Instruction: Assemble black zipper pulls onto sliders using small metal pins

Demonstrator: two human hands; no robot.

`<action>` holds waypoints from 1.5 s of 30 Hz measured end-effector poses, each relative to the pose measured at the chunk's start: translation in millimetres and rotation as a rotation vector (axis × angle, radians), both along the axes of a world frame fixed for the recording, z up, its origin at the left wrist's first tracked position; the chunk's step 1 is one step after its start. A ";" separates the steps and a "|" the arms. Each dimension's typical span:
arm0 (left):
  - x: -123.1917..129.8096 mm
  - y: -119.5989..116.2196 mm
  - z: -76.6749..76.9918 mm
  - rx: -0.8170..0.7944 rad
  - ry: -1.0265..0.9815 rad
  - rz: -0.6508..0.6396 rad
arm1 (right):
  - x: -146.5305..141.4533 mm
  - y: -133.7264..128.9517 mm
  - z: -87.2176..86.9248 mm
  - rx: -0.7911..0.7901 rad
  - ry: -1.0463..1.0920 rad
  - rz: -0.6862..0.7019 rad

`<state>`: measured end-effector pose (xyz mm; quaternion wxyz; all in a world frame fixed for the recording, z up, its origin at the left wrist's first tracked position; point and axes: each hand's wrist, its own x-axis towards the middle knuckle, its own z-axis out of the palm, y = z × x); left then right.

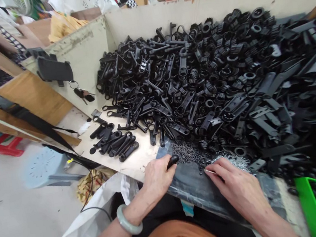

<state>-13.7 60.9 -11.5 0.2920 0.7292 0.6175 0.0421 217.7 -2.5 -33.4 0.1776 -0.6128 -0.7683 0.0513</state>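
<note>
My left hand (158, 175) is wrapped round a black plastic part (173, 160) above the dark work mat (188, 181). A pale bracelet circles that wrist. To its right, my right hand (234, 180) pinches a thin light-coloured metal piece (210, 171), its tip close to some small black bits. Beyond both hands lie a heap of tiny dark pieces (186, 151) and a heap of small silvery pieces (233, 161). Several long black handle-like parts (120, 143) rest on the board at the left.
A large pile of black plastic parts (187, 79) fills the walled bench. Keys (84, 94) hang at the left wall. A green bin (311, 206) stands at the lower right, a blue stool (45, 165) at the left. Two people are beyond the back wall.
</note>
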 end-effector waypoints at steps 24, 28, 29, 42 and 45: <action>-13.0 -2.2 -16.1 0.193 0.072 -0.198 | -30.1 -11.5 -12.0 0.098 0.098 0.123; -24.5 -8.8 -22.4 0.249 0.052 -0.154 | -33.2 -12.6 -8.8 0.061 0.248 0.099; -26.7 -10.7 -23.6 0.265 0.027 -0.132 | -34.7 -12.6 -8.4 0.054 0.279 0.092; -5.0 -38.8 2.6 -0.436 -0.998 0.636 | -14.9 -14.9 1.1 0.043 0.348 0.066; -1.7 -39.0 6.8 -0.597 -1.099 0.692 | -20.5 -13.7 2.1 0.034 0.286 0.149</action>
